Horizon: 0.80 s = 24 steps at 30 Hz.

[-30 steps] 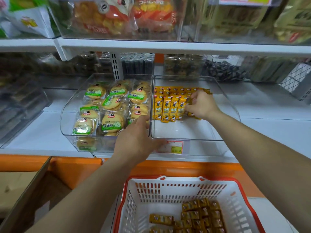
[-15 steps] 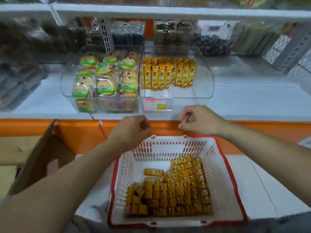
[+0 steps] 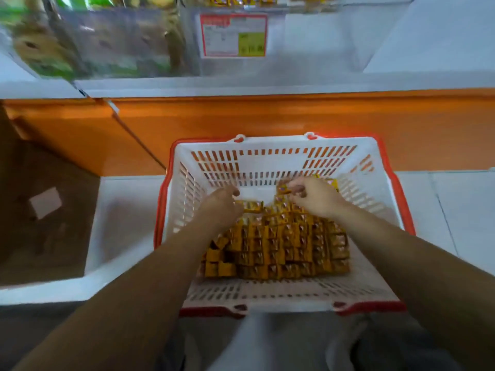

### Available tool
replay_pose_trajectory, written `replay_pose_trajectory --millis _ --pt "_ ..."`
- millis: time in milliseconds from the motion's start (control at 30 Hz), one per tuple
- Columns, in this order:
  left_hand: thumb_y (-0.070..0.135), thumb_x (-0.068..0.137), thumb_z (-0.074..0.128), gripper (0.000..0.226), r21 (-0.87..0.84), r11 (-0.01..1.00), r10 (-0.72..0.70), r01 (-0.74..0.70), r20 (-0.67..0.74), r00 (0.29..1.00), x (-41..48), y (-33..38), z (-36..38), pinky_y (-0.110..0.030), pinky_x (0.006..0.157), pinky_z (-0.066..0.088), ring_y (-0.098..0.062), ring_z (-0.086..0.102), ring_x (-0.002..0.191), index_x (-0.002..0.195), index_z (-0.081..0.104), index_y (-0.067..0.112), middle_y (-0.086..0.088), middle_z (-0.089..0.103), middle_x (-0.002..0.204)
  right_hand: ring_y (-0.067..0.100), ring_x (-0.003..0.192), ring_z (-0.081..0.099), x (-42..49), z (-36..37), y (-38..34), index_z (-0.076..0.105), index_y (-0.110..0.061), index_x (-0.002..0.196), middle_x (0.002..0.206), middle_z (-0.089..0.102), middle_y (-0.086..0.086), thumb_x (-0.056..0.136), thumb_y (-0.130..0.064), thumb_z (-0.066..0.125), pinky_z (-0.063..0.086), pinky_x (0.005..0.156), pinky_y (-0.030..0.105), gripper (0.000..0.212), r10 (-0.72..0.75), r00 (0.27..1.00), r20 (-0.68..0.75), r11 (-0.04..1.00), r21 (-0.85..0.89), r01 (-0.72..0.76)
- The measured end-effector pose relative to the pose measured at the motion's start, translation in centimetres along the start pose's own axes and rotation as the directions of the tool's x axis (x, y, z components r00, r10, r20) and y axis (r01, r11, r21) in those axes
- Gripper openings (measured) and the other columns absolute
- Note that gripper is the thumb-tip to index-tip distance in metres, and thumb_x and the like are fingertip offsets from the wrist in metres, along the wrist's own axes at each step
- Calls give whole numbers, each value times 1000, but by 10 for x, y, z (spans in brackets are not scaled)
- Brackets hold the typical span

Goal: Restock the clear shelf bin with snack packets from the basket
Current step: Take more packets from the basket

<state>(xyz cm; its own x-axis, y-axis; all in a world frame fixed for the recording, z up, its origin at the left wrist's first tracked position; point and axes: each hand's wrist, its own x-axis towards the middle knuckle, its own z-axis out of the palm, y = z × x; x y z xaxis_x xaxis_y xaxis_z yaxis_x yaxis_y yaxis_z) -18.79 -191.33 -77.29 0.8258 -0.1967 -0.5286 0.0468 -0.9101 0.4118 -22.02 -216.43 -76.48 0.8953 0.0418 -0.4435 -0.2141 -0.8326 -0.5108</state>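
In the basket (image 3: 267, 163), half-hidden snack packets (image 3: 281, 250)

You are looking down into the white plastic basket (image 3: 263, 163), with yellow snack packets (image 3: 281, 242) lying inside; the clear plastic shelf bin (image 3: 316, 38) is sitting at twelve o'clock, the brown cardboard box (image 3: 48, 210) at nine.

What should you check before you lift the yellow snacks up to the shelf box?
1. Snacks in the basket: ok, many yellow packets cover its floor.
2. Right hand has a grip: ok, its fingers pinch one at the pile's far end.
3. Left hand has a grip: cannot tell, its curled fingers hide what is under them.
4. Room in the clear bin: cannot tell, only its front wall shows.
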Motion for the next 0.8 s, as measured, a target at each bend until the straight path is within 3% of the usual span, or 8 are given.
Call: replay_pose_trajectory --millis 100,267,333,433,567,633,800 --pt "30 96 66 47 1 999 40 -40 34 999 31 -7 20 -38 92 55 -22 60 113 142 54 28 -2 58 142 24 110 62 15 21 1 65 -26 125 123 68 2 93 -40 60 51 83 33 35 -125 992 -4 965 -233 121" --pt "44 87 77 73 28 998 54 -61 210 976 64 -21 47 -46 106 48 -31 53 129 150 46 25 -9 51 148 30 128 46 30 50 -6 47 -28 143 136 60 3 91 -52 59 51 94 45 58 -92 973 213 860 -476 186" --pt "53 82 79 78 90 993 47 -71 250 967 69 -26 54 -46 105 47 -33 54 126 147 47 25 -10 53 143 31 125 48 36 49 -8 51 -23 139 134 59 6 89 -52 63 50 97 47 59 -50 956 290 847 -494 195" --pt "51 82 79 68 116 989 54 -88 265 963 76 -29 56 -41 101 49 -29 57 119 139 57 21 -9 60 135 29 103 61 48 43 -13 65 -15 118 114 65 9 86 -54 67 55 89 42 50 -23 921 389 794 -553 253" --pt "46 82 80 60 130 987 49 -94 319 947 80 -32 56 -37 87 50 -22 59 107 133 63 19 -5 62 130 23 95 64 60 38 -20 65 -20 118 110 68 1 85 -48 71 57 82 39 44 -24 906 422 795 -542 273" --pt "47 81 82 55 104 992 36 -76 341 939 82 -36 56 -33 81 45 -19 57 98 126 66 19 -3 64 123 19 93 61 65 37 -19 65 -20 122 112 67 -1 83 -46 75 53 77 32 47 6 904 428 851 -477 220" --pt "43 77 87 55 48 998 14 -33 352 936 84 -39 55 -32 80 42 -19 54 96 121 67 18 -1 63 113 14 93 56 69 40 -15 64 -17 125 118 64 -3 80 -45 78 42 75 26 54 61 879 473 951 -296 93"
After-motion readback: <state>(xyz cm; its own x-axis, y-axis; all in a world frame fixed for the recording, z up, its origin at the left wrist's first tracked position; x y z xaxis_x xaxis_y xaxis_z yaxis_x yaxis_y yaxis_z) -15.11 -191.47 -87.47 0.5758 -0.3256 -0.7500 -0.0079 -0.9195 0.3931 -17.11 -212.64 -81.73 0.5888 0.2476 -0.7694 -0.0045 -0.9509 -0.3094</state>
